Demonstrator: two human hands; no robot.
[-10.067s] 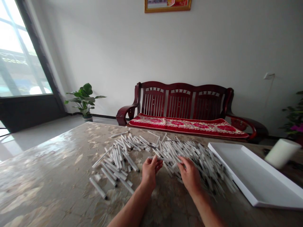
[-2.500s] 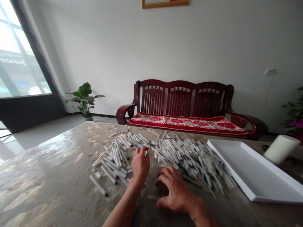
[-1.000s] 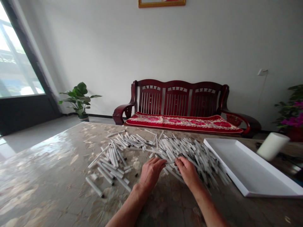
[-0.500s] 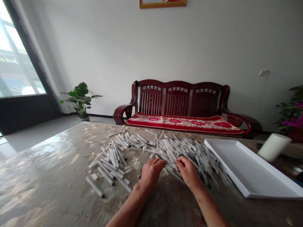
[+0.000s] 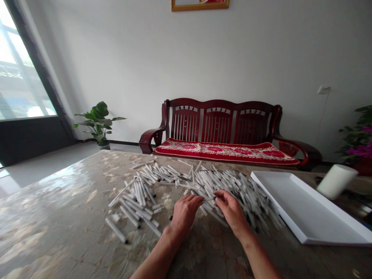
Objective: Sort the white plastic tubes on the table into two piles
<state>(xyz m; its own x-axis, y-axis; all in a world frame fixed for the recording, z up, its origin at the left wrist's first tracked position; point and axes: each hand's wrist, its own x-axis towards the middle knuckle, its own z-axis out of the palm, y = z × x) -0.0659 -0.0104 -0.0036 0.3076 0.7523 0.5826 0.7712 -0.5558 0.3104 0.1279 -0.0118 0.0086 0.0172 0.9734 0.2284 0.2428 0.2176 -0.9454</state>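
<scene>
Just in front of the pile, my left hand [image 5: 186, 212] is closed, its fingertips pinching one end of a thin, pale pen-like tube [image 5: 208, 200]. My right hand [image 5: 231, 208] is closed at the other end, with thumb and forefinger meeting at a small dark tip there. Fingers cover much of this tube. Behind and to the right lies a dense heap of white pen-like tubes [image 5: 240, 190], many with black ends. A looser group of similar tubes [image 5: 140, 193] spreads to the left of my left hand.
A shallow white tray [image 5: 316, 211] sits right of the heap on the patterned tabletop [image 5: 72, 224]. Beyond it lies a white roll [image 5: 337, 181]. Behind the table stand a dark red wooden bench [image 5: 219, 122] and a potted plant [image 5: 100, 122].
My right hand's fingers have shifted slightly at the tube's end, the forefinger lifting a little. My left hand has barely moved, and the piles and tray look the same.
</scene>
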